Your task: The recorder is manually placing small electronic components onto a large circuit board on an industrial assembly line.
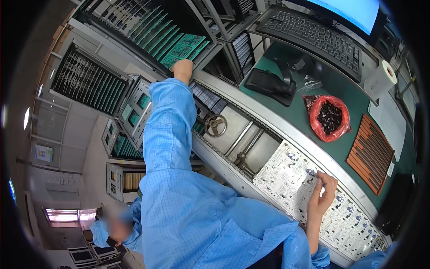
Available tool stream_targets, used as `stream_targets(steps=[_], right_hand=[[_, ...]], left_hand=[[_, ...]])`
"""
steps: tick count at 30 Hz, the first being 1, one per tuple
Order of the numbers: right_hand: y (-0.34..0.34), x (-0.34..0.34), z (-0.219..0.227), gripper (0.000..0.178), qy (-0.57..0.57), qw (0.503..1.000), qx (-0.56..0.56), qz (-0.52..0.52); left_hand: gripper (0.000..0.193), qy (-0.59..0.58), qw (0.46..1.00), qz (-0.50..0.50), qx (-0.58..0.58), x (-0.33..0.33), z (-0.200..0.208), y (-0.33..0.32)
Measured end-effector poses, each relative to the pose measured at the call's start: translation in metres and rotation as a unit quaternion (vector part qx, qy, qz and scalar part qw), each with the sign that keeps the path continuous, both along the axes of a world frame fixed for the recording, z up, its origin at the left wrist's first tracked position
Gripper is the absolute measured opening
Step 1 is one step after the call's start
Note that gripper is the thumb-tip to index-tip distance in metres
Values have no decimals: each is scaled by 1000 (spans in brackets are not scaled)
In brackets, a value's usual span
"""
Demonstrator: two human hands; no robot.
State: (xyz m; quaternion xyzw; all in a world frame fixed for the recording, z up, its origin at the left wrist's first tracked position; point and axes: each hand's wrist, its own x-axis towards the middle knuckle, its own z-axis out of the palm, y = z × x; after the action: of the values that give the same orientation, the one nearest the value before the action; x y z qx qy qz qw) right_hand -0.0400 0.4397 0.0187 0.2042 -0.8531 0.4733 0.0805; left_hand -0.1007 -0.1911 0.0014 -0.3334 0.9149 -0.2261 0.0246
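Note:
My left hand (182,71) reaches out to a rack and is closed at the near edge of a green circuit board (182,47), which stands slanted among several others. Its fingertips are partly hidden. Over a white circuit board (286,179) on the conveyor rails, my right hand (323,193) has thumb and forefinger drawn together in a pinch. A small blue-grey component (311,171) shows right at those fingertips; whether it is between them or standing on the board I cannot tell. More white board (349,224), dotted with small parts, continues to the right beneath and past that hand.
On the green bench mat lie a red plastic bag of small dark parts (330,117), a black pouch-like item (271,85) and an orange slotted tray (371,152). A keyboard (309,38) sits behind. Board racks (89,80) stand left; another person (118,226) is lower left.

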Motion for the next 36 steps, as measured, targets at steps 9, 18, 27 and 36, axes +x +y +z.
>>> stream_targets(steps=[9, 18, 27, 36], right_hand=[[0, 0, 10, 14, 41, 999, 1, 22], [2, 2, 6, 21, -20, 994, -82, 65], [2, 13, 14, 21, -62, 982, -105, 145], [6, 20, 15, 22, -58, 976, -119, 174]], left_hand=[[19, 27, 968, -13, -249, 9, -16, -13], [20, -27, 987, -91, -129, 3, -4, -30], [19, -79, 981, -143, -108, 3, 11, 67], [20, -20, 984, -142, -109, 27, 55, 155]])
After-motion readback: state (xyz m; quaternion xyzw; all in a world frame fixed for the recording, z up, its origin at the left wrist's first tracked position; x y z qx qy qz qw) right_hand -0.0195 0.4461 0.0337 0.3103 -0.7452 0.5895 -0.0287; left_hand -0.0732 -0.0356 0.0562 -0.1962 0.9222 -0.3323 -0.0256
